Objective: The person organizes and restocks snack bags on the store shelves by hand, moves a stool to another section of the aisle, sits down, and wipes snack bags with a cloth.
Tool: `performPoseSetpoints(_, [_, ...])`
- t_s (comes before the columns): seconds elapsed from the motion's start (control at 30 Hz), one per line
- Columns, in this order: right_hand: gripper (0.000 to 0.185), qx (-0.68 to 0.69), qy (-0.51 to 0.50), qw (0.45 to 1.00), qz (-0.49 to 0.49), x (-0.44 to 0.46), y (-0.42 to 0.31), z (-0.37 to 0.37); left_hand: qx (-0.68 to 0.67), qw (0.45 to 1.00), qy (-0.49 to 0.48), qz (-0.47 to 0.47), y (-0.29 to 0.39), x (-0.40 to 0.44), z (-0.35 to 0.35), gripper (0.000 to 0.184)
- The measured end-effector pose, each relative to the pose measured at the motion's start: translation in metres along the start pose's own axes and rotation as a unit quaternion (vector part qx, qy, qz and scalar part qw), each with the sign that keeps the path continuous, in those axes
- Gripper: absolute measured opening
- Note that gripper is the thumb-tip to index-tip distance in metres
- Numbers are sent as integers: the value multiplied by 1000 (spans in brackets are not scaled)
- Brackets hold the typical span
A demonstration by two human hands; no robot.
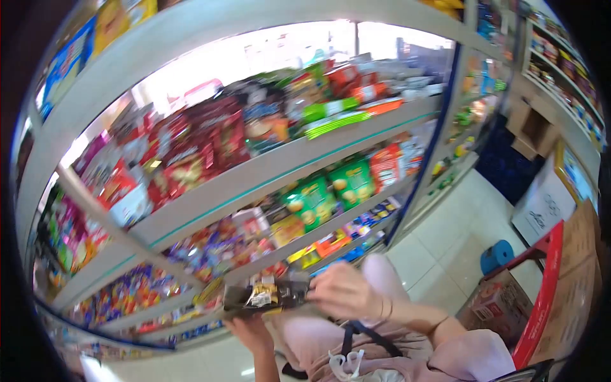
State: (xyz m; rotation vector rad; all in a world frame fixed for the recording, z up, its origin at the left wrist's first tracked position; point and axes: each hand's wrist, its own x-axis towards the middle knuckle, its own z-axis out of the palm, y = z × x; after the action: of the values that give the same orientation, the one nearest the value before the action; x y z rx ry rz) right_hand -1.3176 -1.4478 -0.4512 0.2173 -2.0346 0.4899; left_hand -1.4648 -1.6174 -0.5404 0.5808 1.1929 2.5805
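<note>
A small dark open-topped box (237,297) is held in front of my lap, near the lower shelves. Inside it lies a shiny packet (263,294) in gold and white. My left hand (250,332) supports the box from below, its fingers partly hidden behind it. My right hand (344,291) is closed, with curled fingers at the box's dark right end. Blur hides whether those fingers pinch the box wall or something inside it.
Shelves ahead hold red snack bags (200,143), green snack bags (309,202) and many small wrapped sweets (137,290). At right are a red-framed rack (544,296), a carton (499,302), a blue roll (496,256) and a white box (546,202) on the tiled floor.
</note>
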Motion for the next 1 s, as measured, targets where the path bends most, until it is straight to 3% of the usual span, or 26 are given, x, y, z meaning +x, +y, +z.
performPoseSetpoints(0.07, [28,113,30,991,64,-27,-11,-9,49,990,-118,60,-13,-6,18,61])
performPoseSetpoints(0.13, [22,120,85,976,163,-55,-24,-16,94,984,-147,22,-33,-26,44,52])
performPoseSetpoints(0.17, [28,140,98,971,165,-61,-27,-23,119,980,-160,6,-38,-38,63,48])
performPoseSetpoints(0.2, [34,162,110,966,168,-64,-29,-32,239,958,-144,-63,-15,-51,83,39])
performPoseSetpoints(0.27, [46,159,111,965,178,-70,-30,-46,287,936,-178,-98,-1,-65,131,38])
performPoseSetpoints(0.37, [40,135,118,952,247,-85,-27,-77,376,870,-282,149,-47,-55,140,37])
performPoseSetpoints(0.4, [39,119,127,945,276,-100,-21,-85,379,850,-339,135,-56,-44,140,34])
performPoseSetpoints(0.47, [37,140,165,911,351,-112,-24,-100,327,894,-304,-32,-54,-39,154,31])
performPoseSetpoints(0.53, [34,216,222,848,430,-106,-34,-106,272,895,-327,132,-46,-49,178,29])
performPoseSetpoints(0.57, [33,171,213,865,420,-108,-36,-106,241,888,-329,212,-42,-56,189,29])
performPoseSetpoints(0.67, [31,185,244,818,488,-109,-51,-100,340,730,-473,358,-29,-79,217,30])
performPoseSetpoints(0.7, [30,198,259,794,513,-110,-56,-98,338,752,-456,334,-36,-86,215,30])
performPoseSetpoints(0.83, [28,227,309,729,567,-106,-72,-100,277,753,-456,385,-50,-80,210,26])
performPoseSetpoints(0.93, [32,184,318,773,517,-115,-75,-95,261,769,-428,398,-51,-75,205,25])
performPoseSetpoints(1.0, [34,196,328,751,538,-128,-76,-88,296,792,-405,349,-44,-75,200,24])
